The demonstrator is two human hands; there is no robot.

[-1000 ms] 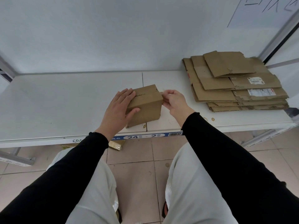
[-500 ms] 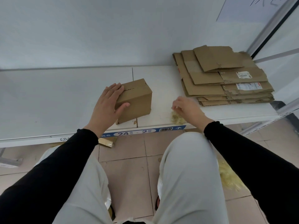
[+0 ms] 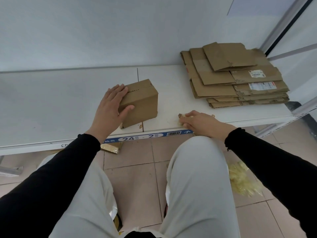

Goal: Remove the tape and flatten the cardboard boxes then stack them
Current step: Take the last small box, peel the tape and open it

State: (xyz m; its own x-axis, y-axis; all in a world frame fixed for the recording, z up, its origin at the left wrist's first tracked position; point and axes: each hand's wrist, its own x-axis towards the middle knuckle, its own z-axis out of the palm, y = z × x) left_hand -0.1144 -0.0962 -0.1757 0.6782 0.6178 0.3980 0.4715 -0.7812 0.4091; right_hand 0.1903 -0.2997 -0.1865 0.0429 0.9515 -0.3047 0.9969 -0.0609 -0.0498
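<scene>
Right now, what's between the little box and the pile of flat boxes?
Mostly bare white shelf, as the head view shows. Only the right hand sits near the front edge, pinching a scrap of tape.

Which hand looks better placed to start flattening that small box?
The left hand, probably: it already rests on the cardboard box, fingers on top and thumb on its side. The right hand is apart from the box, pinching a wad of tape near the shelf edge.

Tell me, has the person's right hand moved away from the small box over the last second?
Yes. The right hand left the cardboard box and now sits to its right, near the shelf's front edge, pinching a scrap of tape.
</scene>
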